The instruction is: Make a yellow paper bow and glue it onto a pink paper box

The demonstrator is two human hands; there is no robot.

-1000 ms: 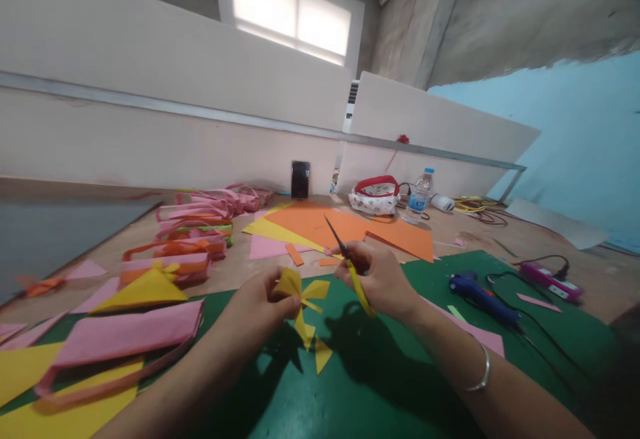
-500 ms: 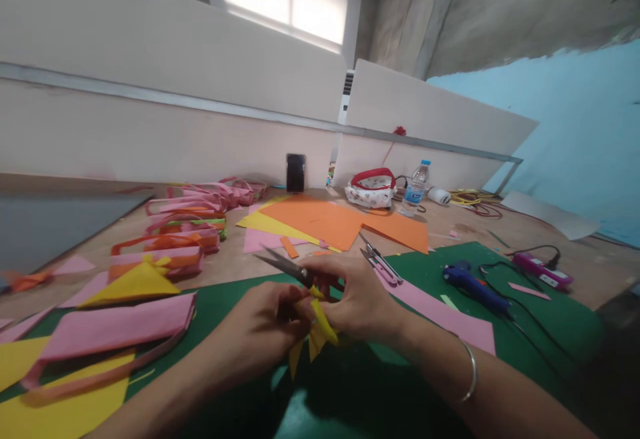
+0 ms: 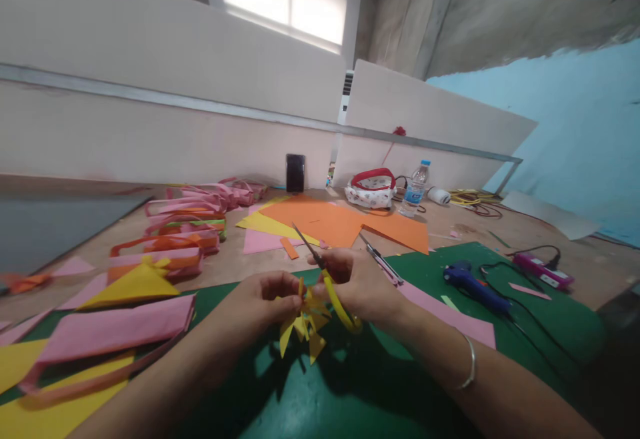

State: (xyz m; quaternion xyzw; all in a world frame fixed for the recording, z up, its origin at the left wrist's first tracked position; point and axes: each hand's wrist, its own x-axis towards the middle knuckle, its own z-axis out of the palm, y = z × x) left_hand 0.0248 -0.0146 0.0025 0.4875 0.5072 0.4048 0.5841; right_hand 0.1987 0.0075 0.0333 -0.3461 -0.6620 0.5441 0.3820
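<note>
- Your L hand (image 3: 265, 300) pinches a folded yellow paper bow (image 3: 304, 322) btwn thumb & fingertips, closed tight on it, just above the green mat (image 3: 350, 392).
- Your R hand (image 3: 363, 285) is curled shut round yellow-handled scissors (image 3: 327, 277); blades point up & away, just beside the bow.
- 1 blue glue gun (image 3: 473, 285) lies on the mat at right; pink paper (image 3: 115, 329) sits left.

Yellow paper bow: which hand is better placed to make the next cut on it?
Right, most likely. The right hand grips the scissors, blades pointing up just beside the yellow paper bow. The left hand pinches the bow at its middle, so it is occupied steadying it.
</note>
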